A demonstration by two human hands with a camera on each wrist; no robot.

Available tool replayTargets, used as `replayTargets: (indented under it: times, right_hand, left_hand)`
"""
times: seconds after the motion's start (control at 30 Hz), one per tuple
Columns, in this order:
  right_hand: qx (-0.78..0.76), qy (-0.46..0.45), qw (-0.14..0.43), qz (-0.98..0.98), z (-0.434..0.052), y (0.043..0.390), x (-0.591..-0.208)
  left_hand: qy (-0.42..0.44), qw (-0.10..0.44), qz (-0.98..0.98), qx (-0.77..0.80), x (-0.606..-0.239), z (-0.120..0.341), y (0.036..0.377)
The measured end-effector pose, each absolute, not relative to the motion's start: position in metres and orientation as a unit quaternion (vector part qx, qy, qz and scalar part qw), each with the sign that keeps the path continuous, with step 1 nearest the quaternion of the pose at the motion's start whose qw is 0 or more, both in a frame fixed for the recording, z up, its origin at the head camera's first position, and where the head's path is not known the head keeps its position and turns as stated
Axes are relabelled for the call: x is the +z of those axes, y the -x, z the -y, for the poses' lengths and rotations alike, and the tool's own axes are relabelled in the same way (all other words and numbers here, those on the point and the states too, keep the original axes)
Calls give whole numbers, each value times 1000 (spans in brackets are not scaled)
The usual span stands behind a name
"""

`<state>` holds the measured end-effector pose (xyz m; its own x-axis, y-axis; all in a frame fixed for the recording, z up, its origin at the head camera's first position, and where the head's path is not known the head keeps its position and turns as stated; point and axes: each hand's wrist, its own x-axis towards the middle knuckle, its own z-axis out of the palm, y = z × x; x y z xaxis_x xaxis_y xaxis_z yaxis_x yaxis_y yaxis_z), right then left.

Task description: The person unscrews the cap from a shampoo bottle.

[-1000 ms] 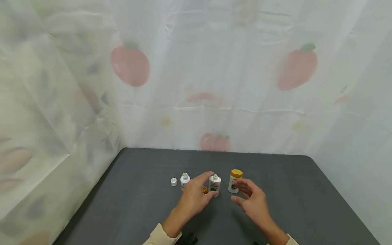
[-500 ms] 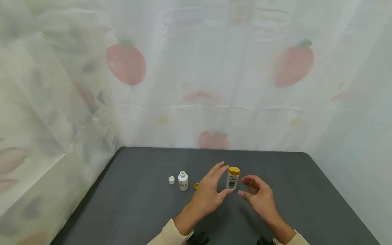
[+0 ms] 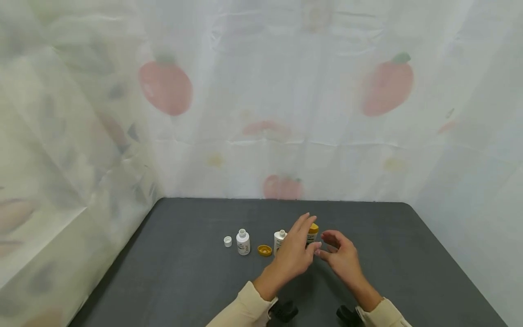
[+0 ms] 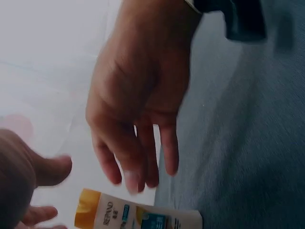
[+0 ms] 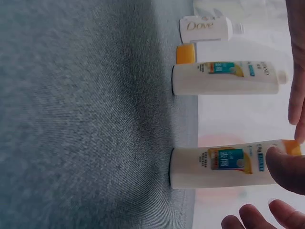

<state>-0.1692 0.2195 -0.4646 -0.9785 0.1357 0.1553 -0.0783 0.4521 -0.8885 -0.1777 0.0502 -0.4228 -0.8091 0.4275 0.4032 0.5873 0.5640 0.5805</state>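
Observation:
A white bottle with a yellow cap (image 3: 313, 229) stands on the dark grey table (image 3: 184, 281), partly hidden behind my left hand (image 3: 304, 238). That hand is raised in front of it with fingers straight and spread, holding nothing. My right hand (image 3: 332, 247) hovers just right of the bottle, fingers loosely curled and empty. In the right wrist view a thumb (image 5: 286, 168) lies over the capped bottle (image 5: 224, 164) near its cap; contact is unclear. The left wrist view shows the right hand (image 4: 138, 119) above the same bottle (image 4: 143, 218).
Left of my hands stand an uncapped white bottle (image 3: 279, 239), a loose yellow cap (image 3: 264, 250), a small uncapped Dove bottle (image 3: 243, 242) and a white cap (image 3: 227, 241). A printed curtain (image 3: 261, 113) closes the table's back and sides.
My left hand has moved right, from the uncapped bottle to the capped one; the uncapped bottle and yellow cap are uncovered again. The right hand stayed near the capped bottle.

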Motion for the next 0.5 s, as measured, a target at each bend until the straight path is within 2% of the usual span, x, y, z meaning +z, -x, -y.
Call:
replayTargets:
  times: [0.1, 0.33, 0.5]
  right_hand:
    - [528, 20, 102, 843, -214, 177, -469]
    - [529, 7, 139, 837, -198, 195, -481]
    - [527, 6, 137, 839, -191, 197, -487]
  left_hand:
    - [267, 121, 880, -373, -426, -57, 184]
    - [228, 191, 893, -339, -435, -70, 200]
    - [213, 229, 892, -325, -442, -75, 205]
